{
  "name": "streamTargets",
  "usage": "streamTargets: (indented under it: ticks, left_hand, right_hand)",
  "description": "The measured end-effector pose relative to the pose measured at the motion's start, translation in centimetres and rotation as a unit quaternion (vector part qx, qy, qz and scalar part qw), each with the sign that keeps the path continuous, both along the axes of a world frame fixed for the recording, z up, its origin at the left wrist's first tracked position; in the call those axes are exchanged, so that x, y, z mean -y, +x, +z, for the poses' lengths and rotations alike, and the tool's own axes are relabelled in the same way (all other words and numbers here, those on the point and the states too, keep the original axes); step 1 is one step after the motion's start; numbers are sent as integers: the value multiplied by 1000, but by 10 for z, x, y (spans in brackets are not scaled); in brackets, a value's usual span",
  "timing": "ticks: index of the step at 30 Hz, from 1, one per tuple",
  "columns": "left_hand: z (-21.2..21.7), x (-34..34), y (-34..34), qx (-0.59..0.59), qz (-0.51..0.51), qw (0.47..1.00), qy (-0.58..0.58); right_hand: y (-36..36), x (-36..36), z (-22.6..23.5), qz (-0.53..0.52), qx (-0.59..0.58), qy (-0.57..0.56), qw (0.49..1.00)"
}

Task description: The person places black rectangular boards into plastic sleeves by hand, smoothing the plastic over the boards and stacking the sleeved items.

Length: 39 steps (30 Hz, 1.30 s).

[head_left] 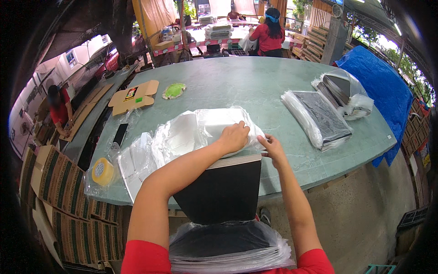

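While the person leans over the green table (255, 86), the left hand (233, 137) lies flat with fingers curled on a clear plastic bag (214, 121), pressing it down at the near edge of the table. Beside it, the right hand (272, 147) pinches the bag's mouth between thumb and fingers, closed on the thin film just above a black book (223, 189). That book stands tilted against the table's edge, its top meeting the bag's opening and its lower end resting on a bagged stack (228, 249) in the person's lap.

By my judgement the bag is light, soft and slippery, apt to crumple and slide under a palm, so it is best taken at the rim of the opening, where both hands are now. From its flat, square look, I take the book to be stiff and fairly heavy; its side edges offer the surest hold.

Left of the hands lie more loose bags (137, 160) and a yellow tape roll (103, 171). Farther back sit a flattened carton (133, 97) and a green cloth (174, 90). To the right lie two wrapped bundles (319, 119) of dark books, and a blue tarp (378, 86) hangs past the table's far corner. Other people work at benches beyond.
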State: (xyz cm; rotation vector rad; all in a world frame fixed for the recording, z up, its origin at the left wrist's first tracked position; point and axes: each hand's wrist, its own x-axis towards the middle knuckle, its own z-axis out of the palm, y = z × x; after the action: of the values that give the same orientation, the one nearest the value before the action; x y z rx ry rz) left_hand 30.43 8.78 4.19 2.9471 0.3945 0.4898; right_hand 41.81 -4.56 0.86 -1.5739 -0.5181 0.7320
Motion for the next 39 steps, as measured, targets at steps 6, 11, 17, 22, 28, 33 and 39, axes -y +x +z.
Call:
streamTargets:
  ticks: [6, 11, 17, 22, 28, 33, 39]
  left_hand:
    - [39, -50, -7, 286, 171, 891, -310]
    - [38, -79, -45, 293, 235, 910, -178]
    - [121, -140, -136, 504, 391, 723, -266]
    - [205, -16, -249, 677, 240, 689, 98]
    - [-3, 68, -349, -97, 270, 955, 74]
    - [24, 141, -289, -23, 69, 977, -201]
    - [53, 78, -285, 225, 92, 815, -525]
  right_hand:
    - [35, -16, -45, -126, 214, -23, 968]
    - [-41, 33, 56, -153, 300, 190, 922]
    - [-145, 115, 64, 743, 87, 156, 645]
    - [-165, 140, -26, 735, 70, -51, 673]
    - [-159, 104, 16, 643, 223, 27, 732]
    - [-216, 66, 64, 524, 212, 154, 810]
    - [-152, 47, 54, 375, -220, 273, 858]
